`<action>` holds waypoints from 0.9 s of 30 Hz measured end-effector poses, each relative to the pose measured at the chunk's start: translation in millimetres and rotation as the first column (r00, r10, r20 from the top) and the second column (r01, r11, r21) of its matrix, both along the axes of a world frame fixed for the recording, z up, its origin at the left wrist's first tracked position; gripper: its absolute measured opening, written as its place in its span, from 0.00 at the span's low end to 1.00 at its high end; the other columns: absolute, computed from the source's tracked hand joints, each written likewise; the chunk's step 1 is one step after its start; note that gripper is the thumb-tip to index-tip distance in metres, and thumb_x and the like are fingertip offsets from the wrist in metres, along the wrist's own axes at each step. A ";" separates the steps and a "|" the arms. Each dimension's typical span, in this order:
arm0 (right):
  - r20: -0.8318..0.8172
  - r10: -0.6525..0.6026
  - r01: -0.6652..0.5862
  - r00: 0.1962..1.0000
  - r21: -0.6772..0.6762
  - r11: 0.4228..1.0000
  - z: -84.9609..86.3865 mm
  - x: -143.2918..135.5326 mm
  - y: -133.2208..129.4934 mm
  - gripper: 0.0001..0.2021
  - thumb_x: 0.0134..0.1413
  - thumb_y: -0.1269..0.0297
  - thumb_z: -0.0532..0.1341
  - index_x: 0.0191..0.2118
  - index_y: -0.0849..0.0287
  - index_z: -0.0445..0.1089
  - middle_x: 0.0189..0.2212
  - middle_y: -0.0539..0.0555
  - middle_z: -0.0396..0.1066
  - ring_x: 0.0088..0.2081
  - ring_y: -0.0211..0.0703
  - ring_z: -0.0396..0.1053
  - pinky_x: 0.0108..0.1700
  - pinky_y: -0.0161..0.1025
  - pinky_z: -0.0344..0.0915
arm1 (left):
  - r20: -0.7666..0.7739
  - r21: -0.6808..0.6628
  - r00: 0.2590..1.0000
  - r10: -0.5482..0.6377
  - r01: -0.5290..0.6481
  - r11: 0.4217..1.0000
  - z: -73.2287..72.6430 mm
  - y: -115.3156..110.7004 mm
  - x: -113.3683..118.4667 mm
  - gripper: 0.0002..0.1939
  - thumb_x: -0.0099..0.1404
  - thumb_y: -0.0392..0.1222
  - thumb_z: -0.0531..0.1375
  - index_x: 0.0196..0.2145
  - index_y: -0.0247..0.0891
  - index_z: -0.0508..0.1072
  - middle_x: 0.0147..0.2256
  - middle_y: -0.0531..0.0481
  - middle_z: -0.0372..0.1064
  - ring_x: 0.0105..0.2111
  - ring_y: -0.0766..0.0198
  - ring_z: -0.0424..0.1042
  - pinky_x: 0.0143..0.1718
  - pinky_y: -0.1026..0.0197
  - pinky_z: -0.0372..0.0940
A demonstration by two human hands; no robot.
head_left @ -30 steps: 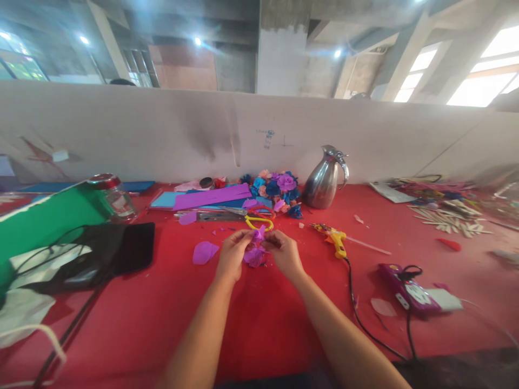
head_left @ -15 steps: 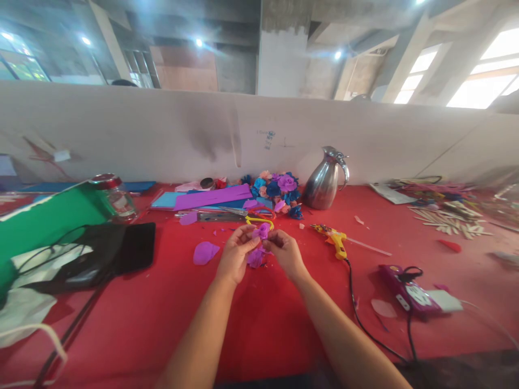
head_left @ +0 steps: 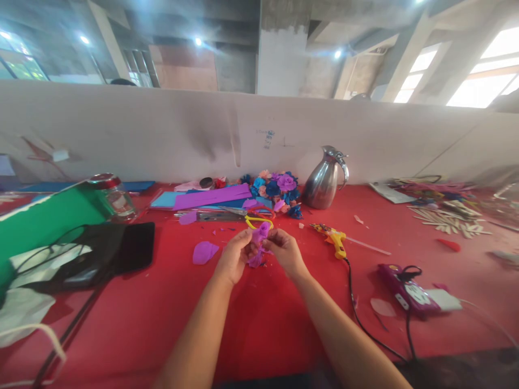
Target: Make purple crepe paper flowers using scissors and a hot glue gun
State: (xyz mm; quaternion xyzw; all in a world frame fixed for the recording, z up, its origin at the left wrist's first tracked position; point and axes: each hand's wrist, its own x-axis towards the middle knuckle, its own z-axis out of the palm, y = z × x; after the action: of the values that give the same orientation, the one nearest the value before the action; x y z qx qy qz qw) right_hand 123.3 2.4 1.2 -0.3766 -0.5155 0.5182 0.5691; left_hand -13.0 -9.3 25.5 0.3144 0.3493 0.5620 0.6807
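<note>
Left hand (head_left: 234, 258) and right hand (head_left: 287, 252) pinch a purple paper flower (head_left: 262, 232) between them, just nearer than the yellow scissor handle (head_left: 259, 219), more of it showing than a moment ago, which suggests turning and shaping.

Purple paper flower (head_left: 262, 231), rolled tip, held aloft

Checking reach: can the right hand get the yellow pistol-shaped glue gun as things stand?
Likely yes: nothing bulky stands between right hand and glue gun, though that hand is busy with rolled purple paper.
</note>
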 end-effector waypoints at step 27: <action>0.015 0.191 -0.191 0.982 0.017 0.981 -0.5 1.4 -3.5 0.11 0.41 0.58 0.67 0.31 0.58 0.70 0.26 0.49 0.71 0.28 0.38 0.66 0.35 0.37 0.65 | -0.008 0.070 0.994 0.111 -0.111 0.991 4.7 -0.8 -0.2 0.14 0.46 0.48 0.69 0.24 0.34 0.75 0.23 0.51 0.72 0.22 0.69 0.66 0.26 0.65 0.59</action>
State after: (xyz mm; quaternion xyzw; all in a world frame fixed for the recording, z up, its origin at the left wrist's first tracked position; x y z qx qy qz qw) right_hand 124.7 -1.1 0.7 -0.3237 -0.5578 0.5631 0.5168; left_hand -13.2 -10.1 30.3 0.3213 0.3507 0.6088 0.6349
